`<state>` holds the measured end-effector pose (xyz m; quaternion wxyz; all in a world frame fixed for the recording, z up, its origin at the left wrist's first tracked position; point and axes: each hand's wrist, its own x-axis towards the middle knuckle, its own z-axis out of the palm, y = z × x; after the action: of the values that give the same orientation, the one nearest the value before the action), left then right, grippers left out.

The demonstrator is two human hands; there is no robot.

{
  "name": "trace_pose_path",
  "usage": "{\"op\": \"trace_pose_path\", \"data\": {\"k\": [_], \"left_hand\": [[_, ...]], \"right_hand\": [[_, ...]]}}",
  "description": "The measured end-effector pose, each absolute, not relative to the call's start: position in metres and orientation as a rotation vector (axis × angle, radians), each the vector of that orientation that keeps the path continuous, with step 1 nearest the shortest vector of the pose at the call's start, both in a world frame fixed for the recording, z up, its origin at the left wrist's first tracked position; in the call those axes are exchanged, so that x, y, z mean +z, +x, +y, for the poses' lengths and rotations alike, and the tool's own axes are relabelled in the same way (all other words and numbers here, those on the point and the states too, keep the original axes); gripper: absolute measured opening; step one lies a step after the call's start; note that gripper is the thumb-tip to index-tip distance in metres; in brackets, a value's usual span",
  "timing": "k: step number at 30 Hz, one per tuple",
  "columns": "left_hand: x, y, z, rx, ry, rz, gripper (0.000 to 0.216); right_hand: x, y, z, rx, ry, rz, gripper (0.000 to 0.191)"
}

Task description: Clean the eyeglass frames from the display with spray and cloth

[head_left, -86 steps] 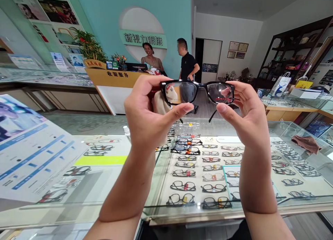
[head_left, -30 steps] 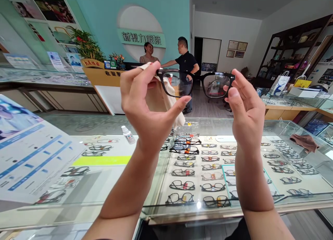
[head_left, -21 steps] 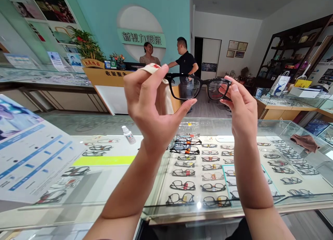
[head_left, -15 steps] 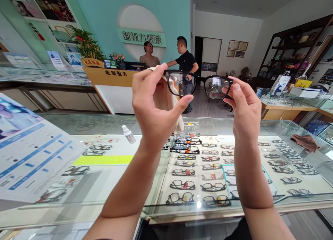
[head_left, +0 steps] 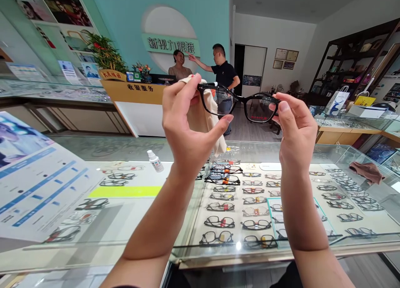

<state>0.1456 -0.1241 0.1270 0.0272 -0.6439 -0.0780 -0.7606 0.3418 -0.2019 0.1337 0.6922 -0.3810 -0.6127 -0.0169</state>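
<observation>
A pair of black-framed eyeglasses [head_left: 240,98] is held up at arm's length above the glass display case, its lenses facing along my view. My left hand [head_left: 187,121] pinches the left end of the frame between bent fingers, with the thumb stretched out below the left lens. A cream cleaning cloth [head_left: 204,113] is also in that hand and hangs down behind the left lens. At the right end, my right hand [head_left: 295,125] grips the frame near the hinge between thumb and fingers. Both arms reach forward over the case.
Rows of eyeglasses [head_left: 256,224] lie inside the display case [head_left: 193,221]. A small white bottle [head_left: 155,161] stands on the glass top. To the left is a printed board [head_left: 37,188]; a brown cloth [head_left: 366,172] lies at right. Two people [head_left: 225,71] are by the counter [head_left: 125,117].
The eyeglasses have tilted, their right end dipping slightly, and both hands have shifted a little right. The cloth hangs more visibly. A person at the back has raised an arm.
</observation>
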Motion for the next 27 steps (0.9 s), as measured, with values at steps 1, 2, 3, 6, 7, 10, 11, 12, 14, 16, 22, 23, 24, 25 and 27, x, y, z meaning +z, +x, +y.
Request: {"op": "trace_pose_path", "data": {"k": [1,2,3,6,7,10,11,12,14,16,22,23,24,25,27], "left_hand": [[0.127,0.145,-0.123,-2.353,-1.991,-0.235,0.085],[0.127,0.145,-0.123,-2.359,-1.988,-0.235,0.085],[0.127,0.145,-0.123,-2.359,-1.985,-0.239,0.085],[0.128,0.143,-0.127,-2.362,-2.022,-0.333,0.083],[0.128,0.143,-0.129,-2.375,-2.052,-0.379,0.082],[0.129,0.142,-0.136,-2.44,-2.133,-0.472,0.08],[0.128,0.142,-0.138,-2.458,-2.145,-0.474,0.08],[0.128,0.141,-0.139,-2.465,-2.157,-0.475,0.079],[0.128,0.141,-0.14,-2.465,-2.176,-0.478,0.077],[0.128,0.141,-0.141,-2.461,-2.192,-0.475,0.076],[0.128,0.142,-0.146,-2.531,-2.273,-0.466,0.076],[0.127,0.142,-0.146,-2.539,-2.276,-0.471,0.077],[0.127,0.143,-0.146,-2.543,-2.273,-0.477,0.077],[0.126,0.143,-0.146,-2.544,-2.27,-0.483,0.076],[0.126,0.144,-0.145,-2.54,-2.268,-0.473,0.074]], "right_hand": [[0.133,0.343,-0.201,-0.035,-0.825,-1.388,0.046],[0.132,0.344,-0.2,-0.031,-0.795,-1.399,0.045],[0.132,0.344,-0.199,-0.025,-0.768,-1.4,0.044],[0.131,0.345,-0.196,-0.002,-0.718,-1.362,0.038],[0.132,0.345,-0.196,0.008,-0.708,-1.351,0.037],[0.133,0.343,-0.196,0.048,-0.691,-1.338,0.036],[0.134,0.342,-0.197,0.064,-0.689,-1.334,0.036],[0.134,0.341,-0.198,0.079,-0.688,-1.33,0.036],[0.135,0.339,-0.199,0.103,-0.679,-1.332,0.037],[0.135,0.337,-0.201,0.112,-0.666,-1.344,0.036],[0.133,0.334,-0.203,0.117,-0.655,-1.334,0.04],[0.132,0.334,-0.203,0.11,-0.649,-1.339,0.042],[0.131,0.334,-0.203,0.098,-0.642,-1.351,0.042],[0.131,0.334,-0.203,0.08,-0.637,-1.364,0.043],[0.129,0.335,-0.202,0.04,-0.635,-1.392,0.045]]}}
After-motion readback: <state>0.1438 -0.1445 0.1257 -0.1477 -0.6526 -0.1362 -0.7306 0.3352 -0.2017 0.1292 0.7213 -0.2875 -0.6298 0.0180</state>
